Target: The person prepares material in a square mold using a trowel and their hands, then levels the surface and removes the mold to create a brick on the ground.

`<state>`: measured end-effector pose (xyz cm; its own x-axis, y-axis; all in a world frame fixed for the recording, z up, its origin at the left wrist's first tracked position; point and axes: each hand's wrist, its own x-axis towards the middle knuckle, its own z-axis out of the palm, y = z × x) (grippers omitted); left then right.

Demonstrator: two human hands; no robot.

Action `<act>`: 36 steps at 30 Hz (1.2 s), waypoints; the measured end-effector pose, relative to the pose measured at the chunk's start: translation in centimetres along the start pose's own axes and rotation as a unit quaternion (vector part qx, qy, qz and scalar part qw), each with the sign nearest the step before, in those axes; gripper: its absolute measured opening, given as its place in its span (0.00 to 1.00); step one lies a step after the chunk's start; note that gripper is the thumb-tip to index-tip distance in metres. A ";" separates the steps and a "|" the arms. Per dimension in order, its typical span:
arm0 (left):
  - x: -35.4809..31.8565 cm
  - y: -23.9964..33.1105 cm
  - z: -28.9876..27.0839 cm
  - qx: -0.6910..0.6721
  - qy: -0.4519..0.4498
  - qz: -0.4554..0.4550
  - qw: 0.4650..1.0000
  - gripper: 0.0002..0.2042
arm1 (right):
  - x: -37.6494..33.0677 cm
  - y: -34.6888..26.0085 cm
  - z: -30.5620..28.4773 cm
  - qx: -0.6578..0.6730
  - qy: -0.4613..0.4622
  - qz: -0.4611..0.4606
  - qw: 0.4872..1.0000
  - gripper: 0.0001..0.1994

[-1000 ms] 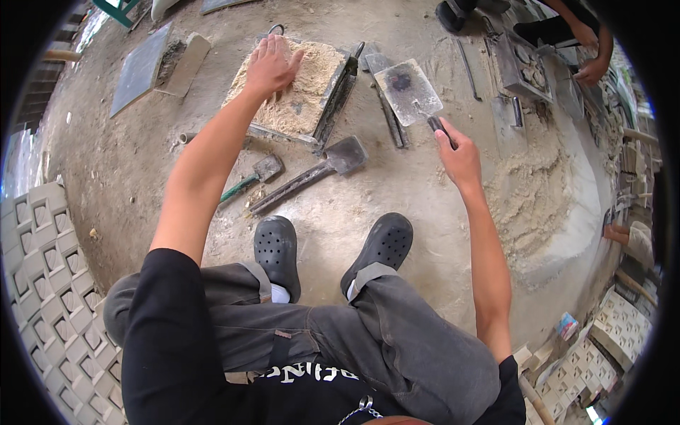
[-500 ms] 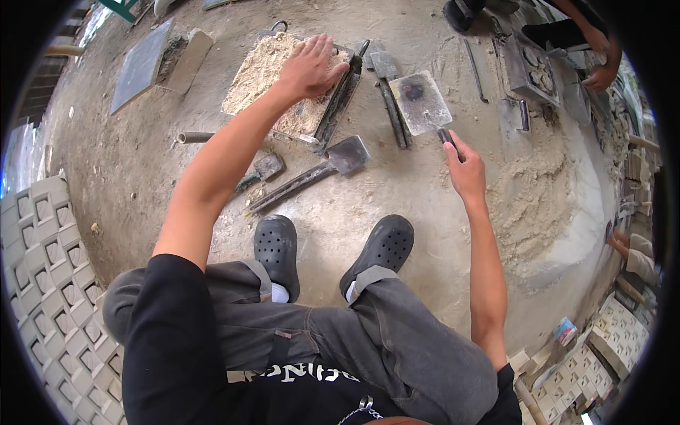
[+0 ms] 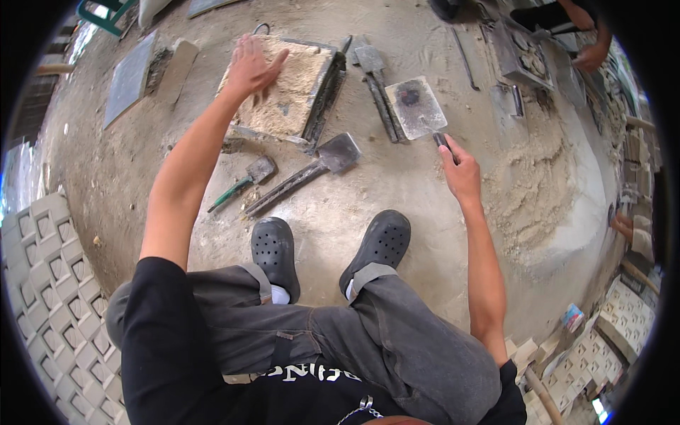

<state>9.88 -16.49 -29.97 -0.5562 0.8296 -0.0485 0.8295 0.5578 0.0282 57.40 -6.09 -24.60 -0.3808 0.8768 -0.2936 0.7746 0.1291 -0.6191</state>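
Observation:
My left hand (image 3: 253,65) lies with its fingers stretched out on the far left part of a layer of crumbly, pale sandy mix (image 3: 294,78). The mix fills a square metal mould (image 3: 326,99) on the ground, roughly level with its rim. In my right hand (image 3: 462,172) is the dark handle of a trowel (image 3: 416,106). Its flat, square blade, stained dark near the middle, is low over the ground to the right of the mould. Between mould and trowel lies a long metal tool with a square end (image 3: 370,60).
Nearer my feet lie a small green-handled trowel (image 3: 261,170) and a square-ended metal bar (image 3: 338,152). Loose mix (image 3: 538,191) spreads at the right. A co-worker's hand (image 3: 591,55) is beside another metal mould (image 3: 516,53). Patterned blocks (image 3: 53,269) stand stacked at the left.
My left hand has swept left across the mix, from the mould's right side to its far left. The surface there looks flatter. The trowel stays in my right hand, barely moved.

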 end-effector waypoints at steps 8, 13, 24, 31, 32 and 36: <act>-0.7 -1.2 -0.2 0.041 0.021 -0.017 0.999 0.45 | -5.0 5.6 -2.3 0.155 0.061 0.234 0.958 0.23; 0.0 0.0 -2.7 0.070 -0.049 -0.012 0.996 0.45 | -8.0 10.9 -5.8 0.286 0.124 0.372 0.874 0.21; 1.8 -1.7 -5.3 0.243 -0.146 0.135 0.949 0.47 | -4.2 18.1 -9.2 0.310 0.157 0.418 0.839 0.11; -0.6 -0.1 -6.6 0.241 -0.207 0.061 0.946 0.47 | -4.2 16.3 -8.0 0.192 0.215 0.339 0.896 0.14; -0.7 -1.1 -5.6 0.208 -0.152 0.051 0.965 0.46 | -5.1 15.5 -7.5 0.199 0.226 0.305 0.904 0.18; -0.6 -4.3 -1.1 0.030 0.049 0.042 0.998 0.42 | -7.0 10.2 -6.7 0.150 0.173 0.262 0.937 0.22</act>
<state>6.62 -19.37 -28.93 -0.4851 0.8731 0.0491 0.8730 0.4868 -0.0310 71.36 -7.79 -24.02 0.2402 0.8876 -0.3930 0.6134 -0.4525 -0.6472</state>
